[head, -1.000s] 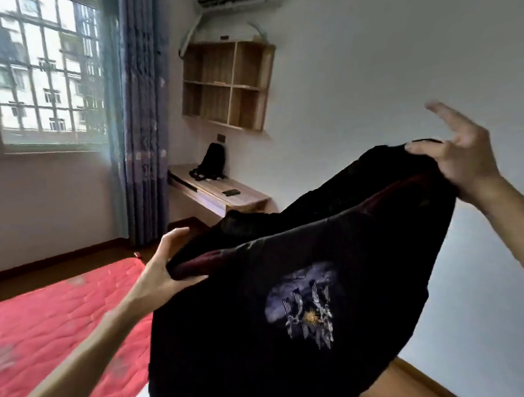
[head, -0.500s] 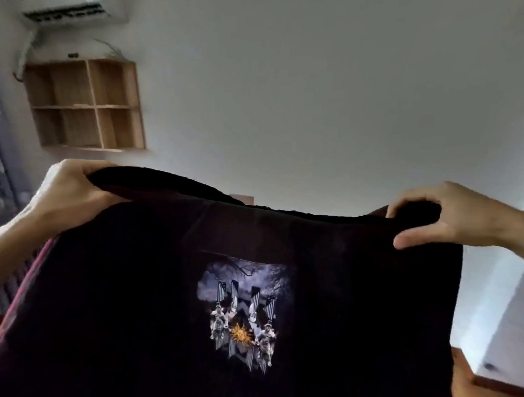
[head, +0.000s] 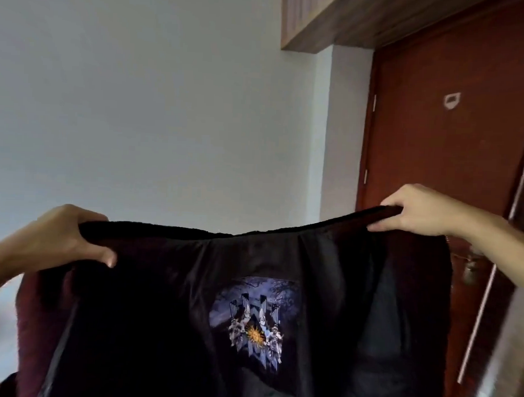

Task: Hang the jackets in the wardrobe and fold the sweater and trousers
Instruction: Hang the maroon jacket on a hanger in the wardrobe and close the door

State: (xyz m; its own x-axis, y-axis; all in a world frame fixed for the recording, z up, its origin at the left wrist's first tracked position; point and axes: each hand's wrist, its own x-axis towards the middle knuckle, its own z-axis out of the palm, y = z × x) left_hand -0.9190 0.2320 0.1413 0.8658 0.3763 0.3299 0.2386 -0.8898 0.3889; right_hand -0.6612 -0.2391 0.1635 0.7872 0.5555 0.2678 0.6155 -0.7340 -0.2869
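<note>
Currently one black jacket (head: 161,313) is hanging spread before one red-brown door (head: 450,130), with the left hand (head: 60,236) and right hand (head: 415,209) each clamping curled fingers over its top edge, and one printed patch (head: 255,320) showing.

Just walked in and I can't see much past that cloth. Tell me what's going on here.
A person is holding up a black garment by its top edge, spread wide. The left hand grips one corner and the right hand grips the other. A printed graphic faces the camera. The garment hangs free in front of a white wall and a reddish-brown door. No hanger is in view, and nothing is folded yet.
</note>
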